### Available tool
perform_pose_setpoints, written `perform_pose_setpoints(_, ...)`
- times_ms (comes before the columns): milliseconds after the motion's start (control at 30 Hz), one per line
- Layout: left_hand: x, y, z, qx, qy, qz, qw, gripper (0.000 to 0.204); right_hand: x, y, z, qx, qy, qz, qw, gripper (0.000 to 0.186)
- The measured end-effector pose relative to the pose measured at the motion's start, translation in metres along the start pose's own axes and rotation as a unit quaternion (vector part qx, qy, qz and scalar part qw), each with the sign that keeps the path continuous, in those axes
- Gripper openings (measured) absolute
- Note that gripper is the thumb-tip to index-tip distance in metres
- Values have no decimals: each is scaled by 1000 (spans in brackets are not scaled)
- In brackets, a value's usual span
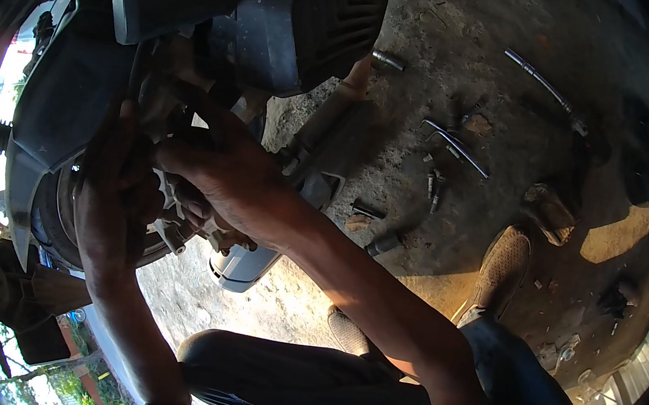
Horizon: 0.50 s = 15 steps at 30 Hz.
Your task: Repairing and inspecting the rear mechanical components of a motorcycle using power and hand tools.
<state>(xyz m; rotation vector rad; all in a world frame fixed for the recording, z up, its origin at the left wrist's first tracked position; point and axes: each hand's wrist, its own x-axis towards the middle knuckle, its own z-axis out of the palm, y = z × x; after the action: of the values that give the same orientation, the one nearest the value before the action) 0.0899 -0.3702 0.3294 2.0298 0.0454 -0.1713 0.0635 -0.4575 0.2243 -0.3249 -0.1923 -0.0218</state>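
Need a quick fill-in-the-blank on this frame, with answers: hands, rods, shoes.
1. The left hand and right hand, both at the dark machine, are bare, not wearing ____.
2. In the picture, the long silver rod lies to the ____ (left/right) of the shorter bent rod.
3. In view are ____ (how many) textured shoes.

Missing words: gloves; right; two.
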Motion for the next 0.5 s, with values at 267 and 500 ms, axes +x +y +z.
perform_pose_setpoints(267,6,1,-10,-81,-37,-9,996,27,-1,15,4,-13,52,-30,998,78)
perform_pose_setpoints(500,3,-1,-6,-18,-8,7,1000,34,-5,13,0,27,21,-16,999,82)
